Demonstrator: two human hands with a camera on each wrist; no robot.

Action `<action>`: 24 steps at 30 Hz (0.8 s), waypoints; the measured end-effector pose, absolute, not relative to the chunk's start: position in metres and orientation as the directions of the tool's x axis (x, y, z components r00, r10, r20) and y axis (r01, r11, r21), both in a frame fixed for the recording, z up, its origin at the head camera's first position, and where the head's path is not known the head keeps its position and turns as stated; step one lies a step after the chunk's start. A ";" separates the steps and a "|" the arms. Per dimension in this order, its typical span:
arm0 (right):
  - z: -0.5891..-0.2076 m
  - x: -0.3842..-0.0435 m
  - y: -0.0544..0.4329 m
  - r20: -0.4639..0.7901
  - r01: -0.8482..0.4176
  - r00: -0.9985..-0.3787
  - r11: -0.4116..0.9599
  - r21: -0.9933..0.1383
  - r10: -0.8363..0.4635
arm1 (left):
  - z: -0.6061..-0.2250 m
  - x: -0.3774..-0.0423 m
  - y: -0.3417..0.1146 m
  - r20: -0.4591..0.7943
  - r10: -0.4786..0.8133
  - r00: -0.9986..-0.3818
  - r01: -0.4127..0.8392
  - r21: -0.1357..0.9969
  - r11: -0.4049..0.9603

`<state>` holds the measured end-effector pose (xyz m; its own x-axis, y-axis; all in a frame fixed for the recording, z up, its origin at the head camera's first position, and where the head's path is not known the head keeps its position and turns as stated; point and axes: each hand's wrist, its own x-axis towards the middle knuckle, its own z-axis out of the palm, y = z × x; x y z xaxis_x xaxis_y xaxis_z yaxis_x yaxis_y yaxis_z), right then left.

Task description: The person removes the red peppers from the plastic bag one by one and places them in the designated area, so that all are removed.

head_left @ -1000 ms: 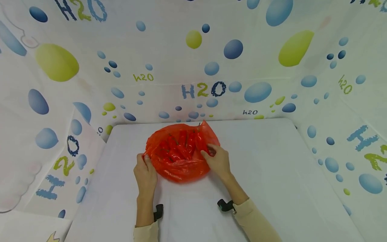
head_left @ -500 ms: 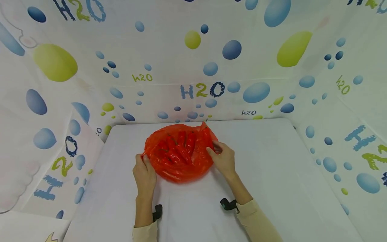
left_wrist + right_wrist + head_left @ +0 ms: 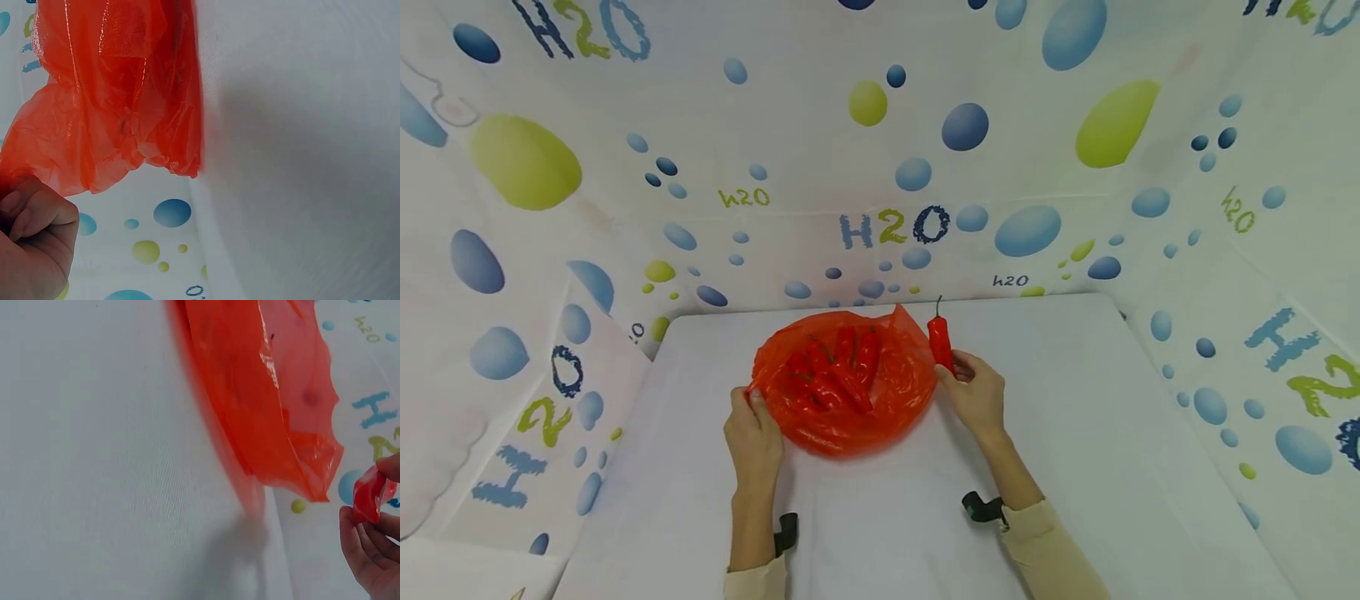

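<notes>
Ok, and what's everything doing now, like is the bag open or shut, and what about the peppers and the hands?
Red bag: open, crumpled, peppers showing inside
Held pepper: out of the bag, stem on, pointing away from the person
Other peppers: lying in a pile inside the bag
Left hand: pinching the bag's edge
Right hand: holding one pepper beside the bag

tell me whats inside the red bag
Several red peppers lie overlapping inside the red bag. Anything beneath them or hidden by the bag's near side is covered, so the full count cannot be told.
</notes>
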<state>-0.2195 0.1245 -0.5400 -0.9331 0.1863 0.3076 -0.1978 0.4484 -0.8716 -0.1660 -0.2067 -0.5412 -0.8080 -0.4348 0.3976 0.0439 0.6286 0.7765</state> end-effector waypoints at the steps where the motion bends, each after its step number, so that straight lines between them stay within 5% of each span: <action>1: -0.540 -0.219 0.126 0.305 -0.193 -0.933 0.450 -0.872 0.191 | -0.541 -0.166 -0.207 0.395 -0.435 -0.809 0.040 0.776 0.630; 24: -0.556 -0.225 0.170 0.223 -0.032 -0.926 0.526 -0.850 0.305 | -0.540 -0.165 -0.206 0.387 -0.427 -0.817 0.028 0.766 0.642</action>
